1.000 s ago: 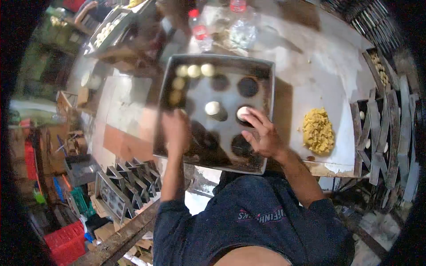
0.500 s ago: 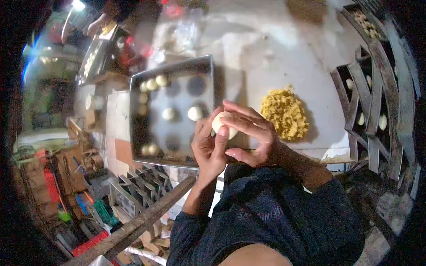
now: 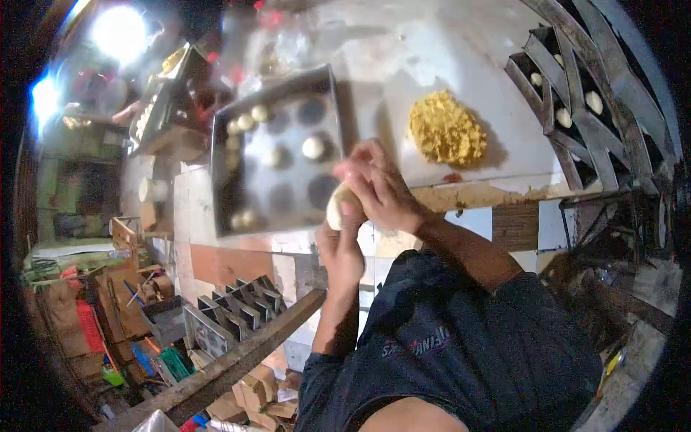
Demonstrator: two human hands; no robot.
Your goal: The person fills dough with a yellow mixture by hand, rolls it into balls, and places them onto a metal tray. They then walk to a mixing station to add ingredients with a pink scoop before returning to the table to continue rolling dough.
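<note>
A piece of pale dough [image 3: 335, 207] is in my left hand [image 3: 341, 252], with the thumb pressed on its side. My right hand [image 3: 385, 193] closes over the dough's upper end, its fingers bent and partly blurred. To the left of my hands lies a square metal tray [image 3: 281, 223] with several round dough balls, one of them a dough ball [image 3: 314, 148] near the tray's right side. A heap of yellow crumbly filling [image 3: 446, 129] sits on the table beyond my right hand.
Zigzag metal moulds [image 3: 568, 101] holding pale dough pieces stand at the right. More metal moulds [image 3: 237, 309] are at the lower left, beside a wooden beam [image 3: 237, 360]. A white cup [image 3: 152, 189] and a second tray [image 3: 155, 108] are farther left.
The view has shifted, so tray and filling sit higher. The dough, round before, now looks longer and upright in my left hand, and my right hand has moved over its top.
</note>
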